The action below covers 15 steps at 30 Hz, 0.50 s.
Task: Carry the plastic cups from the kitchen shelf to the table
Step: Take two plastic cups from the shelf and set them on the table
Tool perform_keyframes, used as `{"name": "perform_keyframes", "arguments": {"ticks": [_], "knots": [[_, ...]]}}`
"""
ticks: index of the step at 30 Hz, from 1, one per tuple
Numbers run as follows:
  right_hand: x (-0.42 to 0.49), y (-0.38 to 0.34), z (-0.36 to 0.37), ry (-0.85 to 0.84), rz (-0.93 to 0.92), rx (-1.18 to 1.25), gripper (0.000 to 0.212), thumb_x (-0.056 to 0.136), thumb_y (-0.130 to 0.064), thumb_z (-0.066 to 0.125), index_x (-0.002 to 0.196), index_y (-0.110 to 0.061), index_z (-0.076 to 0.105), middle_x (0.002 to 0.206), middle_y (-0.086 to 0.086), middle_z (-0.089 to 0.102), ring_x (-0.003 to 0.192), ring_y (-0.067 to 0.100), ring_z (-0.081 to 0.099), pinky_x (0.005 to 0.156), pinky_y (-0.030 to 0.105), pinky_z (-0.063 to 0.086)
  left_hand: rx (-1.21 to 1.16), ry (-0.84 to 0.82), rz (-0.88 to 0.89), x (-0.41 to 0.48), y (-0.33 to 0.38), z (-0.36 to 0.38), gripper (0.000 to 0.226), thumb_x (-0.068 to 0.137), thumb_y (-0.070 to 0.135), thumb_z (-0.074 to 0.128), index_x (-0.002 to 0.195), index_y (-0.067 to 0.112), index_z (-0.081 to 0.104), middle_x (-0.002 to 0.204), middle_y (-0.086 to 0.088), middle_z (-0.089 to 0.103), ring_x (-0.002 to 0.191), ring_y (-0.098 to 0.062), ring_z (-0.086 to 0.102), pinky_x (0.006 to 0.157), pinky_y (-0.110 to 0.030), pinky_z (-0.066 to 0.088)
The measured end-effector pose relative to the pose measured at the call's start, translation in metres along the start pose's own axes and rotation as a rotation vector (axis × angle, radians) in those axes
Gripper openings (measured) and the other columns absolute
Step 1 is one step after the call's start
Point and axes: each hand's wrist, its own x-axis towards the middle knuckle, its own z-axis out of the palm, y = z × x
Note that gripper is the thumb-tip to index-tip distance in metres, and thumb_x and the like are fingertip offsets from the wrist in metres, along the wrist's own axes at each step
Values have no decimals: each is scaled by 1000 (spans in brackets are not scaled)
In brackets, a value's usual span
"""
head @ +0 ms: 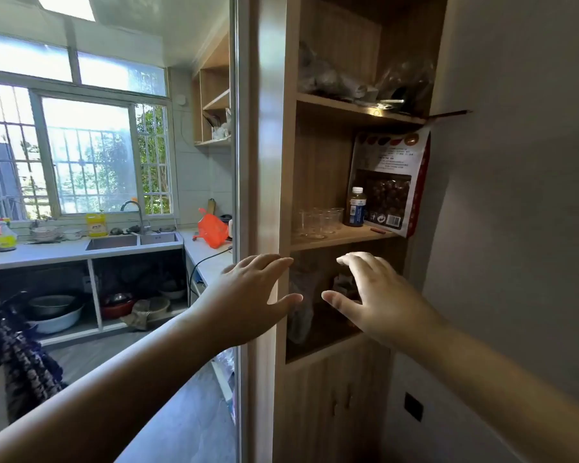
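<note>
Reaching for the cups [318,222] is the step in hand, and none has been lifted yet. They are clear plastic, standing upright in a close cluster on the shelf [341,238], toward its front left part; how many there are is hard to tell because they are see-through and overlap. Just right of the cups stands a bottle [357,207] with a white cap, and behind the bottle a large red bag [390,182] leans against the cabinet's right wall.

Both hands are below the cups, in front of the shelf edge and apart from it. The left hand [254,295] is spread, grip released, holding nothing, partly in front of the white door frame [264,162] left of the cups. The right hand [375,295] is likewise spread and empty, fingers curved, under the bottle's side.

To do this well, I judge the hands should rise over the shelf edge and close gently round the cup walls, since thin plastic will likely buckle or slip if squeezed. Nesting the cups first, if they stack, would allow one trip. The right hand should keep left of the bottle, which could topple if knocked.
</note>
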Motion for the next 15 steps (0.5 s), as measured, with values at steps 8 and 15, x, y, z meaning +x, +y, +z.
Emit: {"name": "perform_keyframes", "arguments": {"ticks": [8, 15], "knots": [[15, 25, 8, 15, -16, -13, 69, 85, -61, 41, 140, -24, 24, 149, -4, 28, 136, 13, 21, 106, 31, 24, 1, 49, 34, 33, 2, 21, 67, 82, 67, 35, 140, 32, 27, 148, 7, 35, 134, -15, 31, 106, -38, 29], [28, 89, 2, 23, -15, -1, 69, 85, -58, 42, 141, -24, 22, 150, -5, 26, 137, 11, 19, 106, 29, 22, -46, 47, 41, 85, 29, 58, 68, 82, 65, 39, 140, 30, 29, 147, 4, 36, 136, -15, 27, 109, -39, 27]]}}
